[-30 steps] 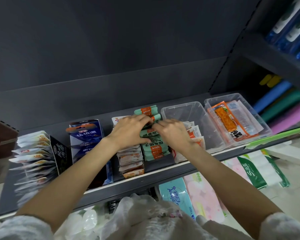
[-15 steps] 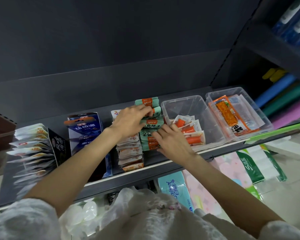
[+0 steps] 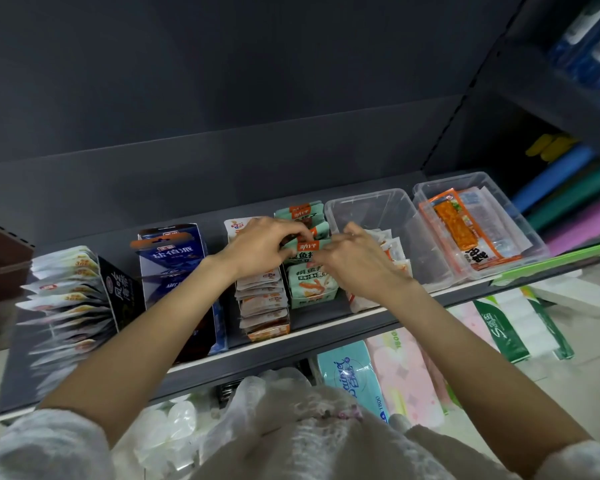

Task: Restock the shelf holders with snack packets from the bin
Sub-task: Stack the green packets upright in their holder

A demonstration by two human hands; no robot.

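Observation:
A row of mint-green snack packets (image 3: 311, 285) with orange tops stands in a dark holder on the grey shelf (image 3: 326, 327). My left hand (image 3: 260, 249) and my right hand (image 3: 355, 263) meet over this row, and both pinch the top edge of one green packet (image 3: 309, 250) between them. Left of it runs a row of brown-and-white packets (image 3: 262, 306). The clear bin (image 3: 392, 216) to the right holds white packets with orange print (image 3: 394, 251), partly hidden by my right hand.
A second clear bin (image 3: 520, 216) at the right holds orange-labelled packs. A blue carton (image 3: 174, 258) and a fanned rack of white sachets (image 3: 66, 292) stand at the left. Tissue packs (image 3: 354, 375) lie on the lower shelf, and a white plastic bag (image 3: 257, 403) hangs below.
My right hand has moved up from the front of the green row to its top. Both hands now pinch one green packet, and the front packets stand exposed.

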